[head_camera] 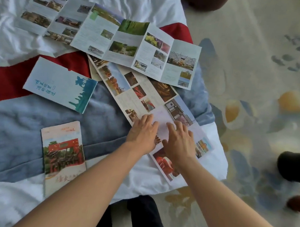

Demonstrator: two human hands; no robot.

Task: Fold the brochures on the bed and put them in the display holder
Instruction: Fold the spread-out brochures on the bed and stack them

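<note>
Brochures lie scattered over the bed [13, 119], and the one in hand is the long unfolded brochure [138, 93] with red and orange photos, running from the near right corner of the bed away toward the far left. Both hands rest on its near part: the left hand [142, 132] and the right hand [179, 141] lie flat side by side, fingers fairly straight and a little spread, pressing the paper down and pinching nothing. To fold it well, I would judge it best to line up the panel edges first and then run the fingers along the existing crease, since the soft bedding gives little backing. At the near left lies a folded brochure with a red gate [62, 152]; beyond it, a folded blue-and-white brochure [59, 85]. Farthest off, a wide brochure with green landscape photos [115, 37] lies fully open, overlapping the far end of the long one. No display holder is in view, so nothing can be said of its contents.
</note>
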